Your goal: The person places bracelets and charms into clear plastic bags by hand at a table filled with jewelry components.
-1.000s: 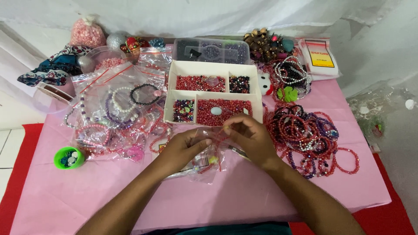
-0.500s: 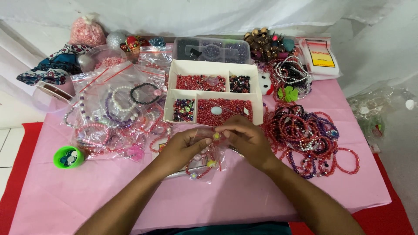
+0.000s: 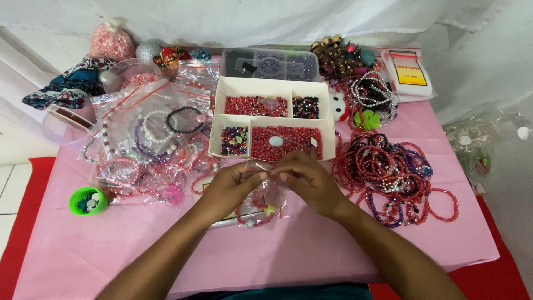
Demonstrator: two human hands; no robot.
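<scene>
Both hands meet over the pink table just in front of the white bead tray (image 3: pixel 327 119). My left hand (image 3: pixel 230 186) and my right hand (image 3: pixel 308 180) pinch the top edge of a small clear plastic bag (image 3: pixel 261 203) between fingertips. Inside the bag lies a red bead bracelet with small pale charms. The tray holds red beads in two compartments, dark beads in another and mixed coloured beads in a fourth.
A heap of red and purple bead bracelets (image 3: pixel 388 175) lies to the right. Bagged bracelets (image 3: pixel 147 144) are stacked at the left beside a green cup (image 3: pixel 88 201). A clear compartment box (image 3: pixel 269 64), a bag of pink beads (image 3: pixel 111 41) and patterned cloth (image 3: pixel 66 89) sit at the back.
My hands have shifted slightly and drawn closer together at the top of the small bag; the bag now hangs lower beneath my fingers.
</scene>
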